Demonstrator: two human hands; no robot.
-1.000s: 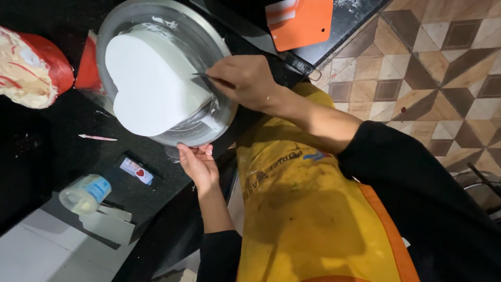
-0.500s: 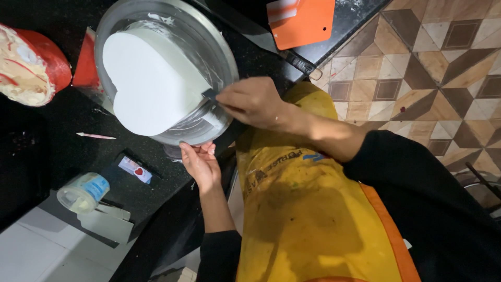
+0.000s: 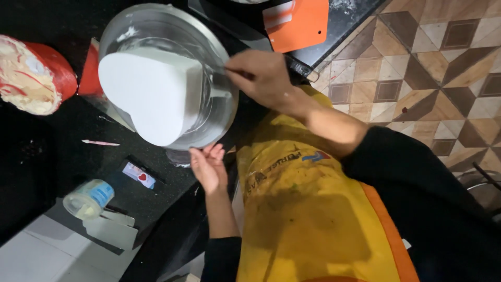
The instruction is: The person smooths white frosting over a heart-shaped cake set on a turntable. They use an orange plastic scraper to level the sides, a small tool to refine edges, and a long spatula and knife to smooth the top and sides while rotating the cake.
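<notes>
White heart-shaped cake sits on a round metal turntable at the near edge of the black counter, right in front of the person. Right hand is pinched shut on a thin blade-like tool, too slim to identify, tip against the cake's right side wall. Left hand is open, fingers loose, under the turntable's near rim at the counter edge; can't tell if it actually touches. My read: icing is soft and smears at any contact, so the cake itself is no grab point, top or sides. It likely has some weight and would slump if tilted. Handle it by the turntable rim or the board beneath, kept level. Metal rim looks smooth, possibly slick with icing. Nearby: red and cream cake at the counter's left edge, orange scraper at the far side, small plastic tub near the front-left corner.
</notes>
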